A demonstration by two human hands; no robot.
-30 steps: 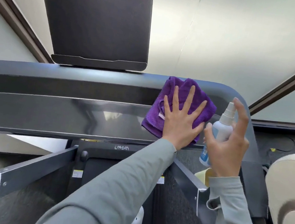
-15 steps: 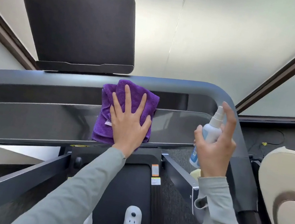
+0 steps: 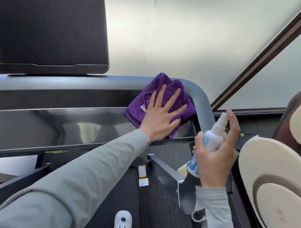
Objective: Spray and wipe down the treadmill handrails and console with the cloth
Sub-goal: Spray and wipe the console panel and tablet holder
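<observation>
Two grey long sleeves reach forward over the dark treadmill belt (image 3: 112, 193), where one white clog-style shoe (image 3: 122, 226) stands nearest the camera; taking the glossy black treadmill console (image 3: 34, 126) as the landmark, small orange and white warning stickers (image 3: 143, 176) lie on the deck just below its right end; the right hand (image 3: 216, 156) hovers just off that right end, clear of the console, its fingers and thumb wrapped round a white spray bottle with a blue label (image 3: 210, 143), the forefinger arched up beside the nozzle; a pale yellow object (image 3: 181, 171) peeks out below the bottle, too hidden to identify; the left hand (image 3: 163, 116) lies flat on the console's right end, fingers straight and spread, pressing down a folded purple microfibre cloth (image 3: 159, 93); the cloth covers the console's far right corner and touches the curved grey handrail (image 3: 200, 96) that wraps round it; a beige and brown padded chair (image 3: 277, 204) stands well to the console's right; beyond the console's left part rises a dark rectangular screen panel (image 3: 42, 26); farthest off stands a pale frosted wall (image 3: 189, 30) with a brown diagonal frame (image 3: 262, 59).
</observation>
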